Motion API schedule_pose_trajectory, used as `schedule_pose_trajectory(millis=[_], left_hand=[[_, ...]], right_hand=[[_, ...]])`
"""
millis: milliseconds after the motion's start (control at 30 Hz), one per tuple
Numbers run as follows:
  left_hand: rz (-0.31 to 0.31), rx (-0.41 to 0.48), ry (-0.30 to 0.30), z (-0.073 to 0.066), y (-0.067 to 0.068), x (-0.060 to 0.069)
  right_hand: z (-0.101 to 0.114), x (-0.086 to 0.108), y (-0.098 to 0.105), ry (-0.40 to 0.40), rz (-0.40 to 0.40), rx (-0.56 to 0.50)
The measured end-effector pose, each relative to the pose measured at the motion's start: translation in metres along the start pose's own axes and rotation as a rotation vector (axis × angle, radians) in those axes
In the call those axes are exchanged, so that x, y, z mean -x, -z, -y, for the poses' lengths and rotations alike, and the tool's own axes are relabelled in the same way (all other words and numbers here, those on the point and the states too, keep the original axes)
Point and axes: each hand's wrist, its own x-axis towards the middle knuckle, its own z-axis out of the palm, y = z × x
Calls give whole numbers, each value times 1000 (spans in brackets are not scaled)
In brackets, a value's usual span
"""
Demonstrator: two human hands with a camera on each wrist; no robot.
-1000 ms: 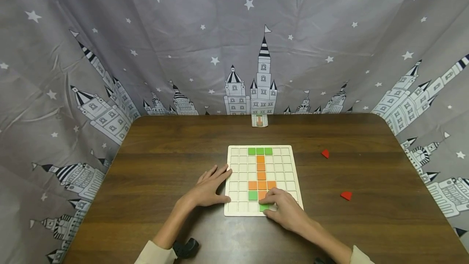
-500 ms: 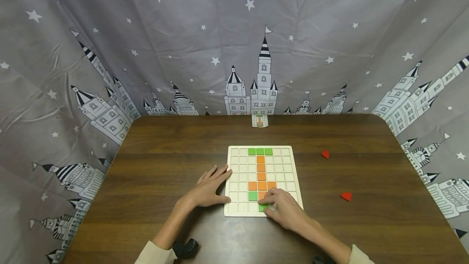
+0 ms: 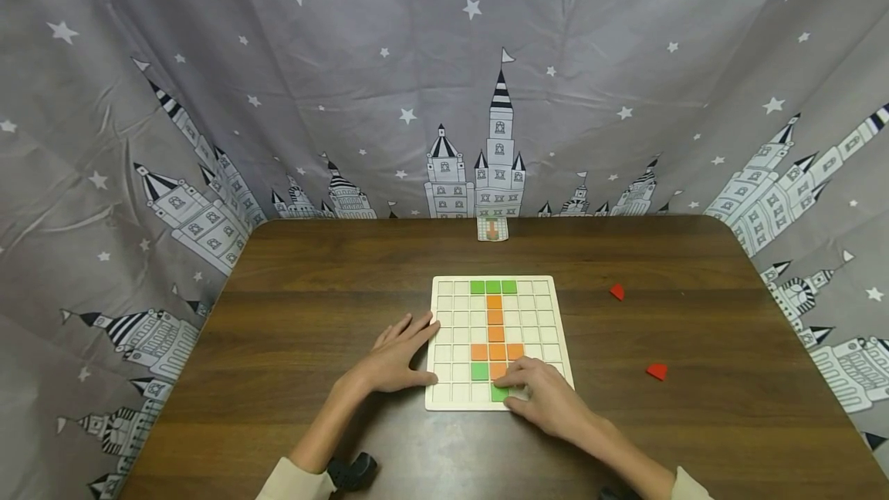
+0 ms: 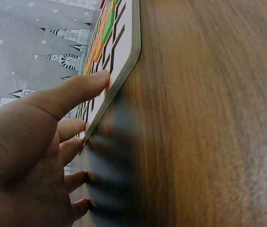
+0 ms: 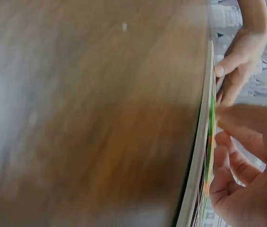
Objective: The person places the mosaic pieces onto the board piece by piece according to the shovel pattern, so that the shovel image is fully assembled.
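A cream grid board (image 3: 451,303) lies on the table with orange and green square tiles in its cells. My left hand (image 3: 396,357) rests at the board's left edge, fingers spread. In the left wrist view its thumb touches the board's face near the rim. My right hand (image 3: 549,400) is over the board's near part, thumb and index finger at the edges of a green square tile (image 3: 500,393) in the bottom row, pinching it. Just above that tile, an orange tile (image 3: 497,370) is partly covered by the fingers. Cells under the right hand are hidden.
Two red wedge-shaped pieces lie right of the board, one farther back (image 3: 616,292) and one nearer (image 3: 656,371). A small pattern card (image 3: 492,229) stands at the table's back edge against a grey castle-print curtain (image 3: 347,83). Black wrist gear (image 3: 353,471) is on the left wrist.
The right hand has shifted very slightly to the right, its fingers staying at the green tile. The left hand and the board look the same.
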Motion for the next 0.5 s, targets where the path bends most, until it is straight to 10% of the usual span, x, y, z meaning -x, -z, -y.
schedule_pose_trajectory(millis=[500], left_hand=[[-7,-10,1,2,-1,0]], right_hand=[[-47,1,64,-162,-226,27]])
